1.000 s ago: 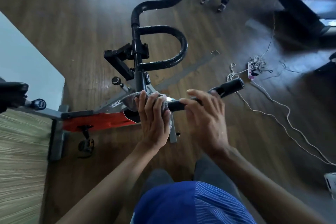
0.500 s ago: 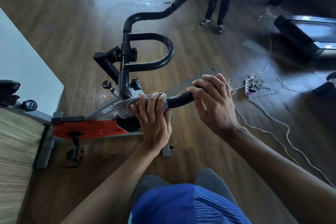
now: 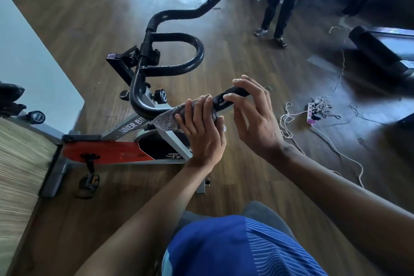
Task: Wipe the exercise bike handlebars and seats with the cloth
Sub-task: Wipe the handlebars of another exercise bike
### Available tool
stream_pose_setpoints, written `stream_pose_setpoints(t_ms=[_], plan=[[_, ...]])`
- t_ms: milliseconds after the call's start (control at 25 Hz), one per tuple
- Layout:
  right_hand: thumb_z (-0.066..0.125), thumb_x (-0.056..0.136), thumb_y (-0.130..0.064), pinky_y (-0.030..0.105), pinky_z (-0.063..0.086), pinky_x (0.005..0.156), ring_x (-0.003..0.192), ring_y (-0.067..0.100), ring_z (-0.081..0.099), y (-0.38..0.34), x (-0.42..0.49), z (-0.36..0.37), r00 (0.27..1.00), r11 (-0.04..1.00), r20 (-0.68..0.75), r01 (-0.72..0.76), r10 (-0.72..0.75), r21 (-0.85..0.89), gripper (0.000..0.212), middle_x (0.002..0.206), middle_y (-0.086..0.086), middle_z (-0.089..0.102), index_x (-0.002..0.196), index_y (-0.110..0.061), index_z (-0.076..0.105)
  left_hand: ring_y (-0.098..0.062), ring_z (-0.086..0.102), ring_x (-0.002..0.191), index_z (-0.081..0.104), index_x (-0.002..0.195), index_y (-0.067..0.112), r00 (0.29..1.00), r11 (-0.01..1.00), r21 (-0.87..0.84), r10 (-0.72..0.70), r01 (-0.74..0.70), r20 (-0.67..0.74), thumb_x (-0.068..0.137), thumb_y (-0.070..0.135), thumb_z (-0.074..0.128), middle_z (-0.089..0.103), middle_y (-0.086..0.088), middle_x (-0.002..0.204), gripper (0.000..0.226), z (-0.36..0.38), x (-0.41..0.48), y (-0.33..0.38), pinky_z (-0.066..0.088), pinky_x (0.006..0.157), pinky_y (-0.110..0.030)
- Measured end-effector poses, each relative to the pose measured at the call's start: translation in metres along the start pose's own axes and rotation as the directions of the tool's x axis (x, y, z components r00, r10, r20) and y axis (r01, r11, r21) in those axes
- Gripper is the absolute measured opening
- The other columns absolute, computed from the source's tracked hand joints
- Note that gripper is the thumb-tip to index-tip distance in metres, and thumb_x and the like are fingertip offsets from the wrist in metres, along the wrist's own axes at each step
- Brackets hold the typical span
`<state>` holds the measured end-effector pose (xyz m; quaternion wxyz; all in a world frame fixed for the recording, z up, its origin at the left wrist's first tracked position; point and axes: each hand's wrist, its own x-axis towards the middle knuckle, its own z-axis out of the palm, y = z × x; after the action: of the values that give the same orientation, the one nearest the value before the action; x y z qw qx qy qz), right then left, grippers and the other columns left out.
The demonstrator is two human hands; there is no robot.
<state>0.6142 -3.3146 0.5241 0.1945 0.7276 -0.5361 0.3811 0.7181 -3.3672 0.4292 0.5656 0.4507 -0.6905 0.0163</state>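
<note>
A grey and red exercise bike (image 3: 105,152) stands on the wooden floor with black handlebars (image 3: 179,38) curving up and away. My left hand (image 3: 201,132) presses a grey speckled cloth (image 3: 170,116) around the near handlebar arm (image 3: 141,96). My right hand (image 3: 253,116) grips the end of that same arm with its fingertips, just right of the cloth. The black seat (image 3: 11,94) shows only partly at the left edge.
A white panel (image 3: 33,69) and a striped wooden surface (image 3: 18,163) sit at the left. A person's legs (image 3: 282,2) stand at the back. A power strip (image 3: 311,112) with tangled white cables lies on the floor at right, near a black treadmill (image 3: 376,49).
My left hand has slid the cloth along the near handlebar arm toward its end. My right hand has shifted out to the tip of the arm.
</note>
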Motion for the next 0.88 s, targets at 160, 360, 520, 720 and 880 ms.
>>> stream_pose_setpoints(t_ms=[160, 360, 520, 720, 880], plan=[[0.038, 0.105, -0.011, 0.033, 0.034, 0.115, 0.131, 0.039, 0.048, -0.001, -0.002, -0.002, 0.999, 0.998, 0.002, -0.034, 0.034, 0.043, 0.034, 0.133, 0.023, 0.053, 0.113, 0.004, 0.068, -0.030, 0.036, 0.139, 0.040, 0.139, 0.010, 0.998, 0.998, -0.044, -0.045, 0.043, -0.049, 0.106, 0.033, 0.038, 0.040, -0.006, 0.144, 0.041, 0.008, 0.005, 0.024, 0.014, 0.122, -0.049], [0.041, 0.099, 0.000, 0.036, 0.042, 0.108, 0.121, 0.037, 0.054, 0.004, -0.003, -0.013, 0.996, 0.989, 0.021, -0.092, 0.090, 0.116, 0.030, 0.131, 0.026, 0.055, 0.117, 0.006, 0.066, -0.029, 0.038, 0.138, 0.036, 0.142, 0.010, 0.994, 0.996, -0.046, -0.075, 0.071, -0.080, 0.104, 0.032, 0.043, 0.039, -0.005, 0.144, 0.044, 0.017, 0.009, 0.044, 0.019, 0.121, -0.047], [0.033, 0.105, -0.007, 0.044, 0.048, 0.102, 0.121, 0.033, 0.057, 0.006, -0.001, -0.023, 0.994, 0.960, 0.012, -0.112, 0.113, 0.258, 0.035, 0.129, 0.023, 0.056, 0.121, 0.008, 0.060, -0.028, 0.044, 0.135, 0.040, 0.141, 0.008, 0.987, 0.993, -0.065, -0.110, 0.103, -0.116, 0.106, 0.031, 0.041, 0.048, -0.007, 0.143, 0.042, 0.024, 0.017, 0.061, 0.025, 0.120, -0.045], [0.038, 0.103, 0.000, 0.032, 0.047, 0.103, 0.118, 0.028, 0.059, 0.005, 0.001, -0.032, 0.988, 0.947, 0.009, -0.150, 0.154, 0.283, 0.030, 0.127, 0.020, 0.060, 0.124, 0.007, 0.058, -0.028, 0.046, 0.135, 0.042, 0.141, 0.005, 0.988, 0.993, -0.096, -0.082, 0.070, -0.128, 0.103, 0.024, 0.049, 0.055, -0.013, 0.142, 0.043, 0.025, 0.025, 0.075, 0.032, 0.117, -0.044], [0.044, 0.101, -0.001, 0.038, 0.049, 0.095, 0.110, 0.028, 0.061, -0.003, 0.000, -0.035, 0.985, 0.969, -0.013, -0.167, 0.172, 0.184, 0.026, 0.120, 0.015, 0.064, 0.117, 0.003, 0.064, -0.027, 0.038, 0.139, 0.033, 0.147, 0.005, 0.998, 0.995, -0.084, 0.057, -0.054, 0.038, 0.098, 0.024, 0.053, 0.037, -0.009, 0.149, 0.056, -0.003, 0.019, 0.036, 0.024, 0.121, -0.041]])
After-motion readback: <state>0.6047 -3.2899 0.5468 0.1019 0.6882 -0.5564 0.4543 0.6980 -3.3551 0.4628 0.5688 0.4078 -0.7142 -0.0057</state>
